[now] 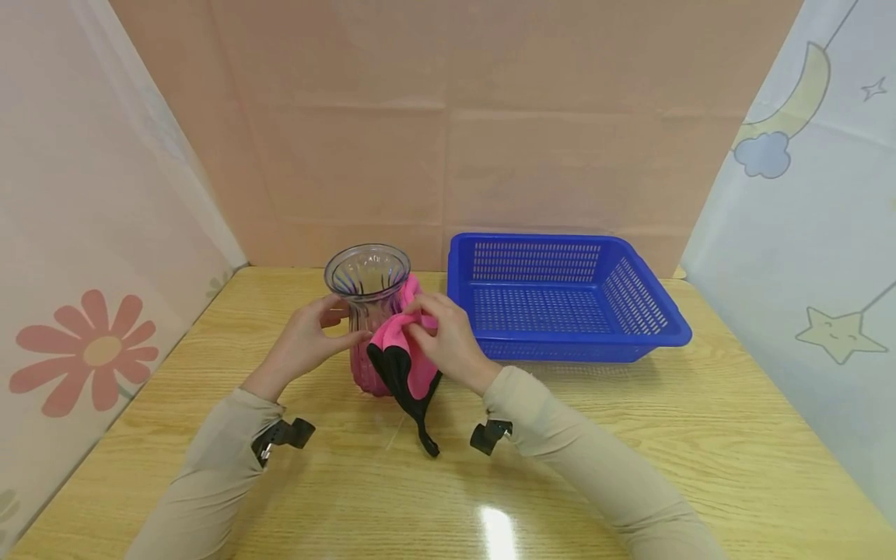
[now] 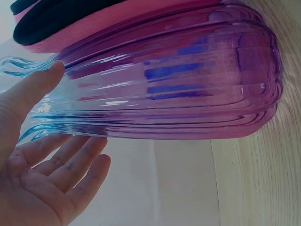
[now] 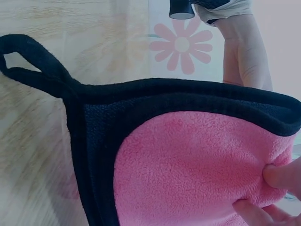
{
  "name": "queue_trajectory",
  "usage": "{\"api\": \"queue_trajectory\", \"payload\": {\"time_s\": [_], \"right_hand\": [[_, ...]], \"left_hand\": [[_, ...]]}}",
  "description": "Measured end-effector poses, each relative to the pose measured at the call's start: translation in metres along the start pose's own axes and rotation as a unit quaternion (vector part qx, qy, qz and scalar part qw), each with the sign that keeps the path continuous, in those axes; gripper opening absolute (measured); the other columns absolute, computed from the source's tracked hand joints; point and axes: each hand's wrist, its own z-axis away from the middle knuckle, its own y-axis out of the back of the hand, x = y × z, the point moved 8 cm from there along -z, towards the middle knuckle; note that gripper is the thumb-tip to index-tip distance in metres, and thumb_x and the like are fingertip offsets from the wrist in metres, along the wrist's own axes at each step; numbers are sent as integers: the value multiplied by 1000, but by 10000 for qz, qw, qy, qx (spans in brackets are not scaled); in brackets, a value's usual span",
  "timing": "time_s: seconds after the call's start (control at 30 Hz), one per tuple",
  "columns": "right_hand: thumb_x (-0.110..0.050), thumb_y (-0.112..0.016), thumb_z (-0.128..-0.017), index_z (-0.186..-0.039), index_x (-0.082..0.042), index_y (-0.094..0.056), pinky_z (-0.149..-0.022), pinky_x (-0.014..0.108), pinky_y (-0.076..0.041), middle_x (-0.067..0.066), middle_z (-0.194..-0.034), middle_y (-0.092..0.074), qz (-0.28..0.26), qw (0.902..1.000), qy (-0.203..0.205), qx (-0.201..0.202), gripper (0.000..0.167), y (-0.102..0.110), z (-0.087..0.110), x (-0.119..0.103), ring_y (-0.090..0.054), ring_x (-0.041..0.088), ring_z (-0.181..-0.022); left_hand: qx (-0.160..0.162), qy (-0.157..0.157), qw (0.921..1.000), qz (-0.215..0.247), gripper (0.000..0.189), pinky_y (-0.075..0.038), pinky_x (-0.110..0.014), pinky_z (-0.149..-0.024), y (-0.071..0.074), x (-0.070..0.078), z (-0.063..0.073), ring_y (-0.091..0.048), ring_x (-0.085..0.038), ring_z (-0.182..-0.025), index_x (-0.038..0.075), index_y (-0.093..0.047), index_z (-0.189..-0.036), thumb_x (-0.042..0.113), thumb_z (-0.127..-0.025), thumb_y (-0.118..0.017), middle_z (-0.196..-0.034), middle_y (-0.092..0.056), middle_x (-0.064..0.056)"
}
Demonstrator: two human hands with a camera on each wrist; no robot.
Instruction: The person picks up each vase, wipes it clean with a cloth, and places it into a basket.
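A ribbed glass vase [image 1: 362,375] stands upright on the table, clear at its flared rim and pink toward the base. My left hand [image 1: 304,342] holds it below the rim, thumb on the near side and fingers round the far side; the left wrist view shows the thumb touching the glass [image 2: 178,108]. Against the vase's right side hangs a fluffy pink cloth [image 3: 188,160] with black edging and a hanging loop. Thumb and fingertips of my right hand [image 1: 448,334] pinch its pink upper part. The loop end dangles toward the table front.
A blue plastic basket [image 1: 560,337] with slotted walls stands to the right of the vase. The wooden table [image 1: 392,505] meets a peach backdrop [image 1: 448,155] behind and patterned sheets [image 1: 42,233] at the sides. A dark wrist camera is strapped at each sleeve.
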Motion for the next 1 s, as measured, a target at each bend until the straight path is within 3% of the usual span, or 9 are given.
{"api": "queue_trajectory", "payload": {"time_s": [0.33,0.53,0.77,1.0], "right_hand": [[-1,-68,-84,-91,-2,-67,-88,40,-58,15,-99,-68,-31,9994,169,286,7,7,-6,-7,-63,27,-101],[4,-67,-82,-91,1,-66,-85,44,-60,19,-102,-66,-357,9977,261,509,9,13,-9,-10,-65,31,-99],[7,-65,-83,-95,2,-65,-82,46,-61,21,-110,-63,-831,9950,28,562,13,16,-9,-7,-67,34,-101],[6,-65,-85,-98,3,-65,-82,39,-61,20,-116,-61,-1060,9922,-110,648,13,20,-11,-6,-66,33,-105]], "left_hand": [[52,17,10000,0,56,-52,-54,-98,0,2,1,-59,-47,-116,-2,-49,-134,17,-86,-72,-123,-62,-28],[99,-102,9999,-82,52,-52,-54,-98,1,4,1,-60,-47,-113,-3,-52,-130,14,-85,-72,-120,-63,-28],[89,-88,9999,-65,53,-51,-54,-99,1,4,1,-60,-47,-114,-3,-52,-130,14,-85,-73,-120,-62,-28],[86,-5,9999,-67,53,-51,-54,-99,1,2,2,-59,-47,-116,-4,-51,-130,15,-85,-73,-119,-62,-27]]}}
